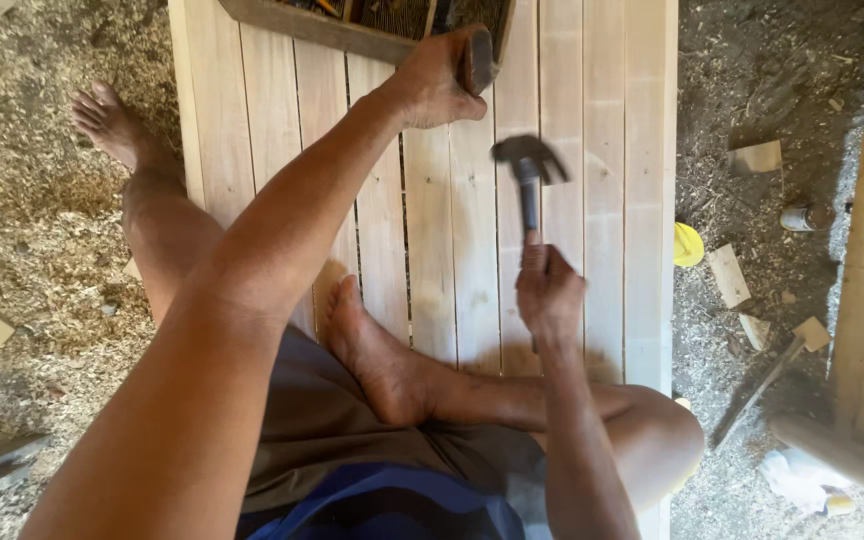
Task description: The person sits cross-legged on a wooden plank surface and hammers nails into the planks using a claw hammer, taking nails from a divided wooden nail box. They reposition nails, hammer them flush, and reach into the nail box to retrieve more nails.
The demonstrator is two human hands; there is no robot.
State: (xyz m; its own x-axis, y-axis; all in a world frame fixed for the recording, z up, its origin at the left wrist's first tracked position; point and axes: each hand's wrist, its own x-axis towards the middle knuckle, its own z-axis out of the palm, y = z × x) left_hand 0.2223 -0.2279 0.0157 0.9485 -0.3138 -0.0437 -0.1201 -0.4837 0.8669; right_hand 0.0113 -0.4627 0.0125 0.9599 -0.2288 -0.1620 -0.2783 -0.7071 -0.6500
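Both hands (pixel 439 80) (pixel 549 295) clenched, L arm outstretched

The right hand (pixel 549 290) grips a hammer (pixel 529 170) above the slatted wooden panel (pixel 592 220); the left hand (pixel 437 80) clasps a dark tool (pixel 476 60) near the panel's far edge, beside a wooden tray (pixel 292 22).

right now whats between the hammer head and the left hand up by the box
Only bare planks of the slatted panel separate the hammer head from the left hand, which grips a dark tool; the head view shows it.
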